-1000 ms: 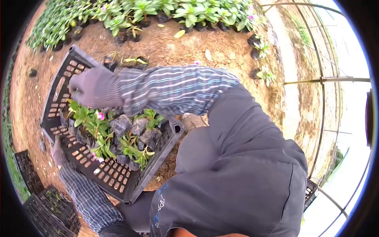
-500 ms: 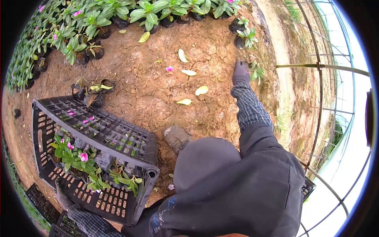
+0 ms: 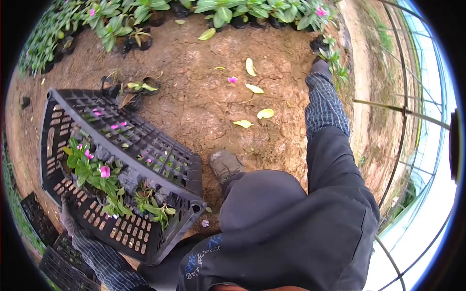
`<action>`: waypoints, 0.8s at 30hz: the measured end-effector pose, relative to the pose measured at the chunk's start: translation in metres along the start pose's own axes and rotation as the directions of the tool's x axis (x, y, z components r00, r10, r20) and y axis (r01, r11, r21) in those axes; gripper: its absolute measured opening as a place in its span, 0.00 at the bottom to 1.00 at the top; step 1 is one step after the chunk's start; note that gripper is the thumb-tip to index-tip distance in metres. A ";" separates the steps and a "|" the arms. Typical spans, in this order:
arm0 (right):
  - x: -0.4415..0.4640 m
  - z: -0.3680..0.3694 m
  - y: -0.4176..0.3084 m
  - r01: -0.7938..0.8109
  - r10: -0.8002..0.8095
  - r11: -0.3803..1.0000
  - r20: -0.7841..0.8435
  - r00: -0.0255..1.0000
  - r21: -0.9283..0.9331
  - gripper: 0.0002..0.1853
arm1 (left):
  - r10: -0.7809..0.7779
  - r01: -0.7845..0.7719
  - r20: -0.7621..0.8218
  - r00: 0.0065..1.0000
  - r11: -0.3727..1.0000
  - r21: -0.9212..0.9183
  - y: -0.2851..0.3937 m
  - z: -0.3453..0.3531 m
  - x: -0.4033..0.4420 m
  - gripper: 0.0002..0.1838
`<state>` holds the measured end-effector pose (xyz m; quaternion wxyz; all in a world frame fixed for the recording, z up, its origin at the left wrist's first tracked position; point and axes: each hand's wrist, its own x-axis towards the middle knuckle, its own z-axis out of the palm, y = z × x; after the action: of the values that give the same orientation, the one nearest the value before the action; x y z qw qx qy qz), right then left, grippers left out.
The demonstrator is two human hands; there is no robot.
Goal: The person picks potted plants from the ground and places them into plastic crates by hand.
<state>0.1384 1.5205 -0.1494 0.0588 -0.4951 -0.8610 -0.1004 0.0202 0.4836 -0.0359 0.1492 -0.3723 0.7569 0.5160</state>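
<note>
A black plastic crate [image 3: 200, 205] is tilted at the left, with several bagged seedlings with pink flowers [image 3: 104, 171] inside. My left hand [image 3: 70, 220], in a grey glove, grips the crate's lower left side, its fingers at the slots. My right arm is stretched far forward. My gloved right hand [image 3: 320, 66] is at a green seedling [image 3: 333, 56] and a black bag [image 3: 318, 43] at the upper right; its fingers are hidden, so I cannot tell whether it holds either one.
Rows of bagged seedlings [image 3: 223, 10] line the far side. Some wilted ones [image 3: 141, 87] lie behind the crate. Yellow leaves [image 3: 265, 113] and a pink flower [image 3: 232, 79] lie on the soil. More crates [image 3: 39, 218] are at lower left; a metal frame [image 3: 405, 110] stands right.
My right hand has reached farther forward, from a small plant on the soil to the seedling and black bag beyond. My left hand stays on the crate. The view has shifted slightly.
</note>
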 end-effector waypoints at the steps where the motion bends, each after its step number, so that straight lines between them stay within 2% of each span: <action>1: 0.002 0.013 0.005 0.058 -0.060 0.997 -0.040 0.997 -0.047 0.17 | -0.055 0.055 0.001 0.998 0.998 0.039 0.006 0.007 -0.005 0.24; 2: 0.000 0.026 0.010 0.121 -0.127 0.988 -0.064 0.990 -0.093 0.17 | -0.147 0.146 -0.068 0.987 0.989 -0.023 0.022 0.024 -0.023 0.27; 3: 0.003 0.038 0.018 0.187 -0.198 0.973 -0.072 0.978 -0.133 0.17 | -0.027 0.063 -0.158 0.987 0.971 0.228 0.025 0.025 -0.030 0.31; 4: 0.003 0.051 0.026 0.254 -0.270 0.953 -0.078 0.960 -0.164 0.17 | 0.041 -0.024 -0.095 0.995 0.985 0.173 0.007 0.011 -0.009 0.32; 5: -0.015 0.030 0.009 0.342 -0.383 0.916 -0.197 0.903 -0.211 0.17 | 0.057 0.014 -0.198 0.979 0.939 0.344 0.034 0.040 -0.042 0.30; 6: -0.034 -0.012 0.003 0.078 -0.123 0.984 0.289 0.949 0.163 0.17 | 0.400 -0.389 0.098 0.911 0.759 0.521 0.013 0.017 -0.030 0.28; 7: -0.055 -0.047 -0.013 0.157 -0.240 0.926 0.217 0.946 0.342 0.17 | 0.451 -0.448 0.049 0.891 0.856 0.257 -0.002 0.020 -0.013 0.26; 8: -0.073 -0.068 -0.037 0.062 -0.306 0.746 0.259 0.916 0.663 0.14 | 0.220 -0.211 -0.080 0.972 0.972 0.104 0.017 0.039 -0.032 0.24; 9: -0.089 -0.092 -0.063 -0.267 -0.295 0.493 0.448 0.844 0.828 0.08 | 0.236 -0.215 -0.160 0.959 0.967 0.139 0.014 0.041 -0.025 0.24; 10: -0.101 -0.109 -0.094 -0.269 -0.292 0.390 0.395 0.871 0.881 0.06 | 0.285 -0.232 -0.180 0.941 0.935 0.267 0.015 0.042 -0.028 0.24; 11: -0.109 -0.129 -0.120 -0.225 -0.341 0.407 0.376 0.861 0.885 0.09 | 0.299 -0.244 -0.180 0.937 0.931 0.272 0.022 0.050 -0.038 0.25; 12: -0.122 -0.157 -0.148 -0.226 -0.469 0.314 0.358 0.807 0.922 0.09 | 0.317 -0.203 -0.222 0.922 0.884 0.420 0.035 0.058 -0.053 0.25; 13: -0.141 -0.192 -0.177 -0.234 -0.587 0.223 0.322 0.743 0.946 0.09 | 0.336 -0.147 -0.256 0.907 0.820 0.553 0.043 0.062 -0.066 0.25; 15: -0.203 -0.284 -0.234 -0.211 -0.785 0.131 0.231 0.575 0.969 0.11 | 0.464 -0.298 -0.083 0.882 0.686 0.664 0.027 0.053 -0.040 0.22; 17: -0.255 -0.341 -0.278 -0.261 -0.881 0.136 0.237 0.409 0.956 0.13 | 0.405 -0.226 -0.199 0.893 0.783 0.579 0.037 0.060 -0.055 0.18; 19: -0.324 -0.389 -0.306 -0.235 -0.943 0.160 0.218 0.250 0.959 0.15 | 0.385 -0.218 -0.239 0.892 0.826 0.520 0.042 0.062 -0.059 0.18; 21: -0.387 -0.412 -0.323 -0.264 -0.972 0.225 0.234 0.002 0.938 0.16 | 0.366 -0.215 -0.251 0.896 0.852 0.477 0.044 0.065 -0.064 0.17; 23: -0.451 -0.427 -0.334 -0.188 -0.927 0.351 0.314 -0.204 0.917 0.18 | 0.349 -0.217 -0.253 0.902 0.875 0.432 0.048 0.067 -0.066 0.17; 24: -0.476 -0.421 -0.340 -0.224 -0.876 0.448 0.375 -0.302 0.866 0.19 | 0.341 -0.219 -0.255 0.905 0.887 0.406 0.048 0.068 -0.065 0.17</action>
<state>0.0844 0.8568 0.1255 -0.4421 0.0381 -0.6480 0.6190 0.0190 0.5801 0.0066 0.0149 -0.3013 0.9002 0.3141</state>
